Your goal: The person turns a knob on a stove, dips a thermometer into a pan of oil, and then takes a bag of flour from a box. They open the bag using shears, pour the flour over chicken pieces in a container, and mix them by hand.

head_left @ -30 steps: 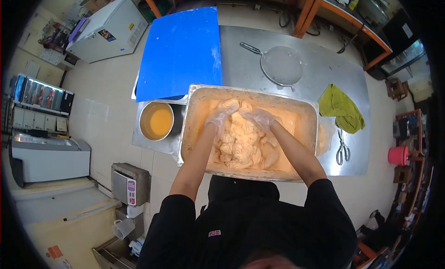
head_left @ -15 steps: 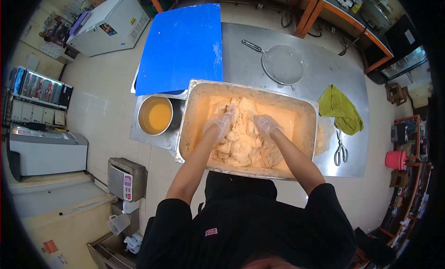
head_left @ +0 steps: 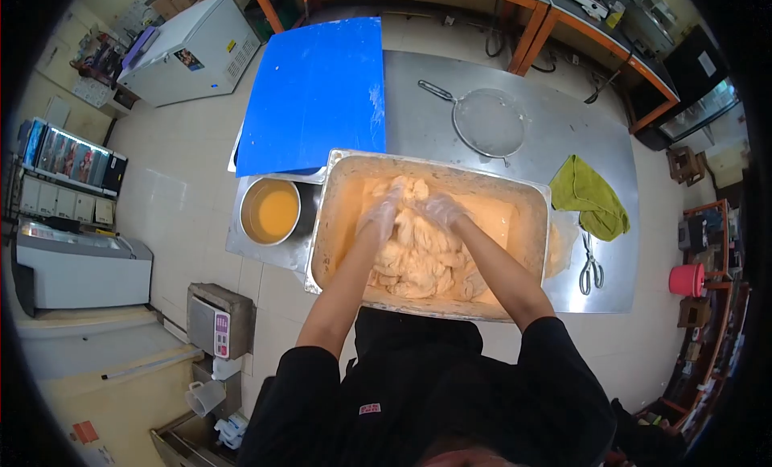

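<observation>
Mixing looks well along: the left hand and right hand, both in gloves with fingers spread, press into the meat piled in the tray on the tabletop, all orange already, so little seems left.

One steel tray, one bowl of orange liquid, one blue cutting board, one mesh strainer, one green cloth, one pair of scissors.
</observation>
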